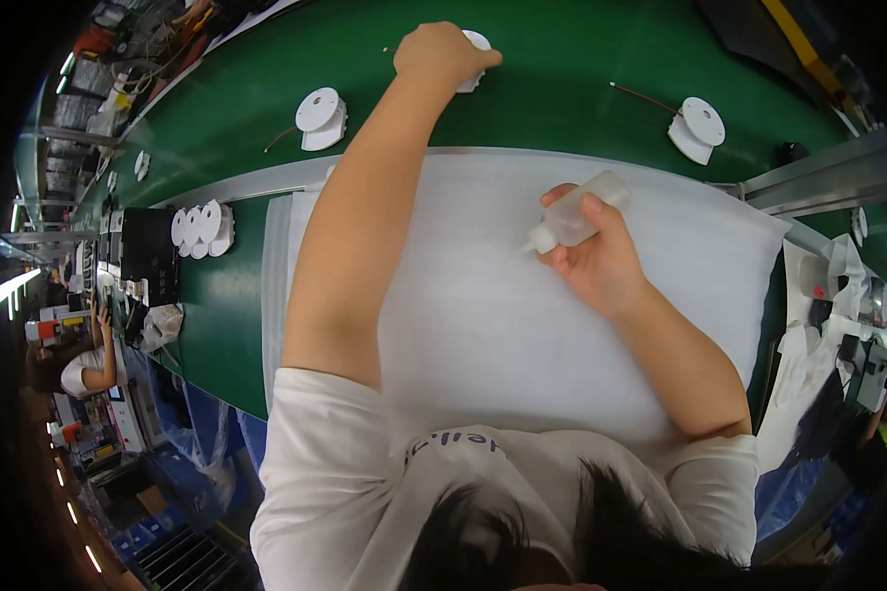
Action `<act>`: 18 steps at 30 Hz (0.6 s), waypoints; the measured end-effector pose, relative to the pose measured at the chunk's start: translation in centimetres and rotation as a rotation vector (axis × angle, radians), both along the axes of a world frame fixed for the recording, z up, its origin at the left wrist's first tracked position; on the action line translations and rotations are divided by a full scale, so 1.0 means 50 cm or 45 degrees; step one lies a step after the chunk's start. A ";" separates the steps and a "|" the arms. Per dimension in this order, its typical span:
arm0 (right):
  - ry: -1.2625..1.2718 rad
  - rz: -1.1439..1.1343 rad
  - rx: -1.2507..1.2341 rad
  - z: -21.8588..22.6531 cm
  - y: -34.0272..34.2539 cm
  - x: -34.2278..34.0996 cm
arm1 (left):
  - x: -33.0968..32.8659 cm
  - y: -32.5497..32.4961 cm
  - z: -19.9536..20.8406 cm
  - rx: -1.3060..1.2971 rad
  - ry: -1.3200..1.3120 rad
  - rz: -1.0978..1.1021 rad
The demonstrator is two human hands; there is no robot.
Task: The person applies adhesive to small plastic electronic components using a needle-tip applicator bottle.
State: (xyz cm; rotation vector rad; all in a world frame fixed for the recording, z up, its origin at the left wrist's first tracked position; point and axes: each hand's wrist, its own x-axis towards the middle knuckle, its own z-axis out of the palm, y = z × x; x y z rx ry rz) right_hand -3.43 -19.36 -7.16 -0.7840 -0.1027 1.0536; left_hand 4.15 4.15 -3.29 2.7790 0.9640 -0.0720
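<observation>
Green work surface [581, 98] runs across the far side, with a metal strip [256, 185] along its near edge. On my side, a white sheet [522, 345] covers most of the bench before me, presumably to keep the working spot clean and soft.

Left hand [438, 57]: arm stretched well forward past the strip, hand at a round white piece [478, 41] on the green surface. Contact looks certain; the hand hides much of the piece and several fingers are out of sight, so I cannot tell whether I have it gripped or am only resting on it.

Right hand [601, 258]: fingers wrapped around a cloudy squeeze bottle [593, 205], held above the sheet. Bottle is tilted, nozzle [529, 244] low and toward my left; I judge this hold keeps the tip ready and the sides free to press.

Other pieces: one wired white piece [320, 116] to the left of my reaching hand, another [699, 126] well to the right. Each sits apart from its neighbours, probably so that one can be picked up without snagging wires. At left, a cluster of white discs [204, 229] stands close together near a black box [143, 244], likely grouped to save room.
</observation>
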 end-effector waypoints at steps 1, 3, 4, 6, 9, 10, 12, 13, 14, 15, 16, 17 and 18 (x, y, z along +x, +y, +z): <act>0.002 0.004 0.001 0.000 -0.002 0.000 | -0.021 -0.012 0.005 -0.066 -0.033 -0.076; -0.032 -0.036 -0.072 0.004 -0.006 0.001 | -0.081 -0.037 0.009 -0.168 -0.267 -0.188; -0.033 -0.031 -0.069 0.003 -0.007 0.002 | -0.120 -0.049 0.003 -0.206 -0.468 -0.227; 0.021 -0.056 -0.035 0.003 0.000 0.001 | -0.200 -0.059 0.002 -0.575 -0.682 -0.170; -0.082 -0.101 0.085 0.004 -0.008 -0.004 | -0.291 -0.085 -0.009 -1.318 -1.157 -0.267; -0.082 -0.098 0.083 0.006 -0.013 -0.002 | -0.316 -0.093 -0.018 -1.318 -1.159 -0.263; -0.224 0.118 0.608 0.015 -0.025 0.006 | -0.355 -0.105 -0.045 -1.072 -1.404 -0.408; -0.213 0.134 0.602 0.029 -0.031 0.003 | -0.366 -0.113 -0.061 -0.840 -1.504 -0.502; -0.395 0.086 0.540 0.052 -0.039 -0.003 | -0.373 -0.111 -0.067 -0.839 -1.504 -0.481; -0.584 0.029 0.472 0.074 -0.050 -0.009 | -0.368 -0.110 -0.061 -0.489 -1.545 -0.731; -0.579 0.036 0.466 0.085 -0.055 -0.020 | -0.364 -0.109 -0.057 -0.123 -1.556 -0.969; -0.842 -0.175 0.412 0.095 -0.058 -0.034 | -0.365 -0.108 -0.055 -0.127 -1.553 -0.960; -1.107 -0.396 0.344 0.103 -0.062 -0.042 | -0.366 -0.106 -0.055 -0.184 -1.544 -1.108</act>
